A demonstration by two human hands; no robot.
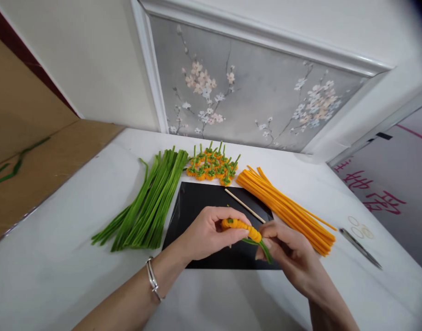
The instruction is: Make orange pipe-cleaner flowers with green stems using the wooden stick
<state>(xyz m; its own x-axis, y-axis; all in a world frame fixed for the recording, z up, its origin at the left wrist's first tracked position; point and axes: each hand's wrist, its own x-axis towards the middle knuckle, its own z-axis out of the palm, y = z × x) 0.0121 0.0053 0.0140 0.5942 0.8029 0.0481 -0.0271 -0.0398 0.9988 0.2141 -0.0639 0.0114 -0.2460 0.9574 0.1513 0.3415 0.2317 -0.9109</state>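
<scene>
An orange coiled piece [241, 225] with green strands [266, 253] at its right end hangs over the black mat [204, 264]. My left hand [214, 232] pinches the coil between thumb and fingers. At the coil's right end, my right hand [283, 243] has its fingers closed on the green strands. A thin wooden stick [244, 205] lies slantwise on the mat, just behind the hands.
Green stems [152, 202] lie in a bundle at left, orange ones [290, 207] at right. Small orange and green pieces [211, 168] stand behind the mat. Tweezers [361, 248] and clear rings [357, 227] lie far right. A patterned wall panel [245, 92] rises behind.
</scene>
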